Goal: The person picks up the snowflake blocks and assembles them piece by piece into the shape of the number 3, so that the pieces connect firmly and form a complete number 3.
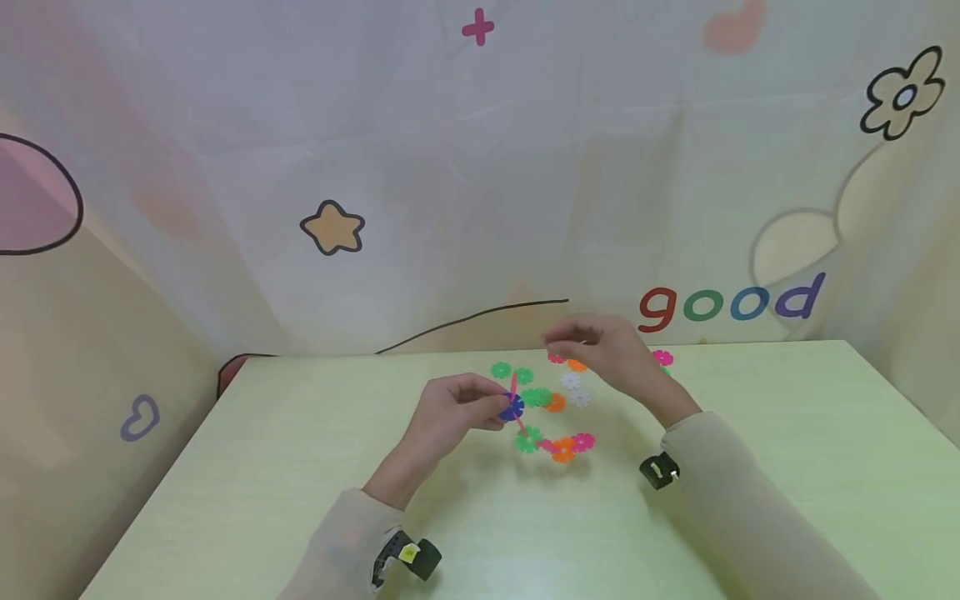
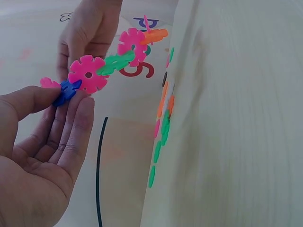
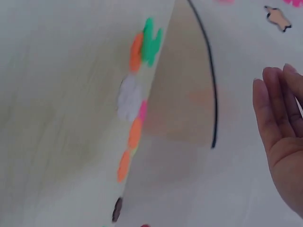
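My left hand (image 1: 461, 404) pinches a blue flower-shaped disc (image 2: 67, 92) between thumb and fingertips. This disc belongs to a chain of slotted plastic discs: a pink disc (image 2: 88, 74) joins it, then a green disc (image 2: 116, 63), another pink one and an orange disc (image 2: 155, 36). A smaller pink piece (image 2: 49, 83) sticks out on the blue disc's other side. The chain is held up over the table. My right hand (image 1: 603, 350) is raised near the table's back edge, fingers loosely bent, with nothing visible between them in the right wrist view (image 3: 284, 113).
Loose discs lie toward the back of the table (image 1: 262, 467): green discs (image 1: 501, 370), white discs (image 1: 579, 397), an orange disc (image 1: 555, 403) and a pink disc (image 1: 662, 357). Behind the table hangs a printed cloth (image 1: 450, 183). Both wrists wear dark strapped devices (image 1: 660, 471).
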The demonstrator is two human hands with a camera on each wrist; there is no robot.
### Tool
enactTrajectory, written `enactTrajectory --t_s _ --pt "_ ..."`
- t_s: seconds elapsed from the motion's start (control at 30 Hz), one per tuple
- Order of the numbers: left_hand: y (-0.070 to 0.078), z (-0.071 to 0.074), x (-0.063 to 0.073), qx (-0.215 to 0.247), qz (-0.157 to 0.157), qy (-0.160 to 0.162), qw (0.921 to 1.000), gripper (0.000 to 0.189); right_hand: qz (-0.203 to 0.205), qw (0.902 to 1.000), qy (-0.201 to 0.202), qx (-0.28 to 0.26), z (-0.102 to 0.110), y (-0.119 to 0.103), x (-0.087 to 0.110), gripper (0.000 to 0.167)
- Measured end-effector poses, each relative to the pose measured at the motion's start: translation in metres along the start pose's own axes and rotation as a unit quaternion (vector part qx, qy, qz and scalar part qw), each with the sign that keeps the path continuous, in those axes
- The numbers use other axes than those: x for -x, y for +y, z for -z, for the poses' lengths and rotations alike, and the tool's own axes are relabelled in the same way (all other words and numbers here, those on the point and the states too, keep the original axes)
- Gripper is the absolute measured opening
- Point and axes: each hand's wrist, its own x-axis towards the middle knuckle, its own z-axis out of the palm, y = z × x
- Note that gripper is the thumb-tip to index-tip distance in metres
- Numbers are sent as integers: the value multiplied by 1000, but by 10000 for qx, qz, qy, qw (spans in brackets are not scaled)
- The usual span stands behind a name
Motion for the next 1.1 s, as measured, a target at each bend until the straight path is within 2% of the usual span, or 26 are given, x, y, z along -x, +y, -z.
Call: enactTrajectory --t_s 0.2,0.43,0.53,0.7,0.87,1.1 --pt "1 -3 0 -22 68 110 9999 17 -403 9967 -520 471 12 26 -17 23" --pt "0 -3 1 12 36 125 9999 18 -861 9825 -1126 1212 6 45 -29 26" --pt "0 -3 0 24 6 142 9999 18 -818 9772 -1300 1465 4 50 -31 24" --pt "0 -2 0 20 -11 151 9999 17 -637 9702 -1497 1794 2 54 -33 23" --pt "-1 -2 -1 28 -32 126 9999 19 -845 9650 -1546 1944 -2 54 -34 22" --pt "1 -2 0 64 -35 122 9999 18 -1000 9654 -1473 1906 -5 55 -36 25"
